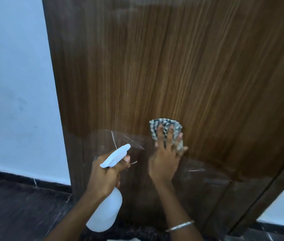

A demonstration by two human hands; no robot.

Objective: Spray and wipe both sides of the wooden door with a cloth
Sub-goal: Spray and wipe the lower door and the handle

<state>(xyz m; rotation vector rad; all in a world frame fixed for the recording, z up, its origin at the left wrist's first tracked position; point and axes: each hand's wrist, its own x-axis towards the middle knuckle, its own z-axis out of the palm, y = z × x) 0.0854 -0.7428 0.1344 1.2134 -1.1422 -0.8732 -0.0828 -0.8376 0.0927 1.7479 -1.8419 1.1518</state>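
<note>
Door (172, 66) fills most of my feed: brown wood grain, streaked with blur, its top and right side cut off by the frame. The lower part reads darker and glossy with a few pale scratch-like marks; I cannot tell whether that is wet film or glare.

Right hand (163, 160) lies flat on the door face, fingers spread and straight, pressing the checked cloth (165, 123) against the wood about mid-width, just above the glossy band. The fingers cover much of the cloth; only its upper edge and a bit by the little finger show. A thin bracelet (179, 226) sits on that wrist.

Left hand (106, 174) is curled around the neck of the white spray bottle (108, 211), held just left of the other hand, nozzle aimed at the door. One fingertip shows under the spray head; the trigger itself is hidden, so I cannot tell if it is squeezed. The bottle's neck is buried in the grip.

Pale wall (12, 84) at left, dark floor (16, 211) below. The door's bottom edge is hidden behind the forearms.
</note>
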